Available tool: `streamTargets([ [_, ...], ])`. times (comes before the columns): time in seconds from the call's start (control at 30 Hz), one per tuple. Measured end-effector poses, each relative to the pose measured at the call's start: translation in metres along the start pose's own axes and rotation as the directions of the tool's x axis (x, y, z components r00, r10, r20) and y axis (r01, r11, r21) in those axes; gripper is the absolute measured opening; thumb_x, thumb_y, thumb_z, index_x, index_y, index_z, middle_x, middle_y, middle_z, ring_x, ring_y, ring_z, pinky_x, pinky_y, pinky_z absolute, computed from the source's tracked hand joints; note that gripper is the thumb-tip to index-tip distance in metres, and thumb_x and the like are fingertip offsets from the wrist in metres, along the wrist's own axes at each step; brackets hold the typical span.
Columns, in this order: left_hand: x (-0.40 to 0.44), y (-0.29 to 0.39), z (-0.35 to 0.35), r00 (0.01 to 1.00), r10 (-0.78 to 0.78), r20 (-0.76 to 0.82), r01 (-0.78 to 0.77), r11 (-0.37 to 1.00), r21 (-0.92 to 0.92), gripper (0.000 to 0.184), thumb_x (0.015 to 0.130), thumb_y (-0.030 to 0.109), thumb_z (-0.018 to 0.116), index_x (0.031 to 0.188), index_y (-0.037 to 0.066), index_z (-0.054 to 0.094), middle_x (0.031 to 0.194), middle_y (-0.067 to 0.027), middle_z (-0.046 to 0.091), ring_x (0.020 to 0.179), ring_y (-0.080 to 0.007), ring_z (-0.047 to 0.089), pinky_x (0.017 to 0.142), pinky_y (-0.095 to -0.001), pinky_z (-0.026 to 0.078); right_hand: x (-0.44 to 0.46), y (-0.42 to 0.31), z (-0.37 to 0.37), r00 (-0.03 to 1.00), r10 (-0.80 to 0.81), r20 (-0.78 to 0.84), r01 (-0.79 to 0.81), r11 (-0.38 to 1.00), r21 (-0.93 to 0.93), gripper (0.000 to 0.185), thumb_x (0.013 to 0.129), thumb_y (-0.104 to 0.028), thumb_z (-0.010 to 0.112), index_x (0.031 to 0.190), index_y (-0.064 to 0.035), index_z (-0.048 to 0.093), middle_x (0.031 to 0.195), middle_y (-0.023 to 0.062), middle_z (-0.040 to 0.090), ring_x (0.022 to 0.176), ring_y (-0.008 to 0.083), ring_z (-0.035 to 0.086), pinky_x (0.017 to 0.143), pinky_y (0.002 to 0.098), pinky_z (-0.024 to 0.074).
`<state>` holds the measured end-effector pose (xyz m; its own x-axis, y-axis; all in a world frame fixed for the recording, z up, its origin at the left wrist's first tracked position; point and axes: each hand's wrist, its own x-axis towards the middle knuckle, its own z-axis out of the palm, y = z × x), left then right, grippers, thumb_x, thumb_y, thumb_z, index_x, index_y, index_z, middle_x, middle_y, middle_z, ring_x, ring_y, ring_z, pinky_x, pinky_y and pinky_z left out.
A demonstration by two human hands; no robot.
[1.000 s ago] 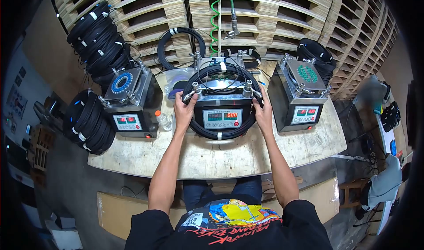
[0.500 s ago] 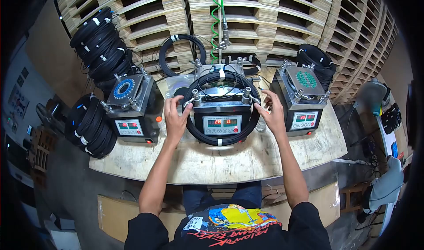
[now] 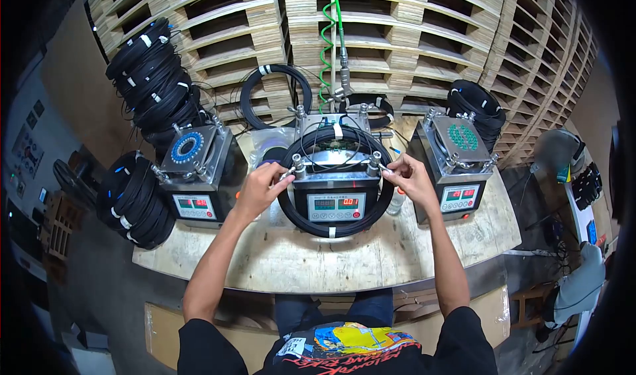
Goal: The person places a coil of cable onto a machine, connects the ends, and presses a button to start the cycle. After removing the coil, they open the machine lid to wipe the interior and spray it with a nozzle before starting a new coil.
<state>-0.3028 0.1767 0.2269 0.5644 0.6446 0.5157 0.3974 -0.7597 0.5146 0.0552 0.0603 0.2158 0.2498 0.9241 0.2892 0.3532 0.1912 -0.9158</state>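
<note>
Left fingers and right fingers have closed on clamp levers

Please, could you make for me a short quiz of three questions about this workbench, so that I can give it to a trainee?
1. True or false: the black cable coil with white tape bands surrounds the lit front panel of the middle black-and-silver machine.
2. What colour are the small pieces set in a ring on top of the left black-and-silver machine? A) green B) blue C) red
3. Fill in: the left hand and right hand are at small silver levers near the ____ of the middle machine's front.

Key: 1 true; 2 B; 3 top
</note>
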Motion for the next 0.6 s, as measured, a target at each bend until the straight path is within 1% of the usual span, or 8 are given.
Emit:
streamTargets([
  [0.03, 0.003, -0.014, 0.001, 0.998, -0.057, -0.027, 0.051, 0.984, -0.170, 0.026, 0.093, 0.022, 0.071, 0.084, -0.002, 0.067, 0.069, -0.0069, 0.060, 0.061, -0.0138, 0.054, 0.055, -0.0307, 0.041, 0.008, 0.001, -0.007, 0.995, 0.055, 0.082, -0.060, 0.997, 0.052, 0.026, 0.095, -0.024, 0.071, 0.085, -0.0008, 0.065, 0.065, -0.0022, 0.057, 0.057, 0.0038, 0.049, 0.052, 0.0214, 0.0371],
  [0.1, 0.017, -0.042, -0.002, 0.986, -0.156, -0.055, 0.141, 0.968, -0.205, 0.031, 0.095, 0.025, 0.069, 0.083, -0.003, 0.066, 0.067, -0.0052, 0.058, 0.061, -0.0111, 0.052, 0.054, -0.0295, 0.040, 0.031, 0.015, -0.023, 0.974, 0.135, 0.184, -0.153, 0.985, 0.085, 0.035, 0.098, -0.033, 0.065, 0.080, -0.0032, 0.066, 0.062, -0.0028, 0.055, 0.052, 0.0041, 0.046, 0.047, 0.0220, 0.0329],
  [0.17, 0.040, -0.059, -0.002, 0.953, -0.287, -0.099, 0.260, 0.939, -0.226, 0.040, 0.099, 0.035, 0.063, 0.083, -0.002, 0.067, 0.063, 0.0001, 0.054, 0.059, -0.0060, 0.047, 0.053, -0.0271, 0.036, 0.061, 0.026, -0.023, 0.990, 0.094, 0.109, -0.101, 0.993, 0.058, 0.029, 0.099, -0.031, 0.063, 0.088, -0.0045, 0.066, 0.059, -0.0025, 0.054, 0.049, 0.0039, 0.045, 0.044, 0.0222, 0.0303],
  [0.3, 0.099, -0.114, 0.022, 0.937, -0.333, -0.106, 0.278, 0.895, -0.350, 0.034, 0.100, 0.037, 0.061, 0.094, 0.004, 0.067, 0.070, 0.0028, 0.055, 0.060, -0.0058, 0.048, 0.052, -0.0252, 0.038, 0.138, 0.062, -0.011, 0.996, 0.092, -0.014, -0.092, 0.995, 0.049, 0.024, 0.100, -0.029, 0.062, 0.106, -0.0057, 0.062, 0.060, 0.0008, 0.058, 0.042, 0.0055, 0.044, 0.038, 0.0236, 0.0276],
  [0.37, 0.126, -0.125, 0.035, 0.779, -0.620, 0.096, 0.554, 0.607, -0.570, 0.037, 0.100, 0.045, 0.060, 0.106, 0.008, 0.066, 0.072, 0.0040, 0.052, 0.059, -0.0059, 0.046, 0.052, -0.0234, 0.038, 0.168, 0.068, 0.003, 0.983, 0.176, -0.052, -0.173, 0.983, 0.061, 0.028, 0.101, -0.031, 0.060, 0.112, -0.0054, 0.062, 0.061, 0.0015, 0.059, 0.042, 0.0065, 0.045, 0.037, 0.0242, 0.0299],
  [0.47, 0.154, -0.142, 0.054, 0.647, -0.709, 0.282, 0.710, 0.423, -0.564, 0.039, 0.098, 0.052, 0.059, 0.111, 0.016, 0.066, 0.074, 0.0067, 0.049, 0.060, -0.0051, 0.045, 0.052, -0.0220, 0.037, 0.193, 0.064, 0.021, 0.949, 0.314, -0.032, -0.310, 0.946, 0.098, 0.033, 0.101, -0.035, 0.057, 0.118, -0.0062, 0.062, 0.064, 0.0002, 0.058, 0.043, 0.0075, 0.045, 0.037, 0.0241, 0.0314],
  [0.53, 0.161, -0.145, 0.068, 0.654, -0.710, 0.261, 0.684, 0.408, -0.605, 0.038, 0.098, 0.052, 0.060, 0.114, 0.018, 0.066, 0.073, 0.0072, 0.048, 0.060, -0.0050, 0.044, 0.052, -0.0219, 0.037, 0.208, 0.075, 0.028, 0.903, 0.426, 0.045, -0.429, 0.896, 0.113, 0.034, 0.099, -0.036, 0.060, 0.117, -0.0083, 0.065, 0.065, -0.0009, 0.058, 0.047, 0.0078, 0.048, 0.038, 0.0245, 0.0314],
  [0.6, 0.162, -0.149, 0.074, 0.655, -0.718, 0.236, 0.660, 0.392, -0.640, 0.037, 0.098, 0.051, 0.061, 0.117, 0.020, 0.066, 0.073, 0.0077, 0.047, 0.059, -0.0049, 0.043, 0.052, -0.0219, 0.037, 0.220, 0.087, 0.032, 0.920, 0.388, -0.059, -0.390, 0.920, -0.029, 0.033, 0.097, -0.036, 0.063, 0.109, -0.0059, 0.069, 0.069, 0.0025, 0.064, 0.050, 0.0096, 0.054, 0.040, 0.0280, 0.0385],
])
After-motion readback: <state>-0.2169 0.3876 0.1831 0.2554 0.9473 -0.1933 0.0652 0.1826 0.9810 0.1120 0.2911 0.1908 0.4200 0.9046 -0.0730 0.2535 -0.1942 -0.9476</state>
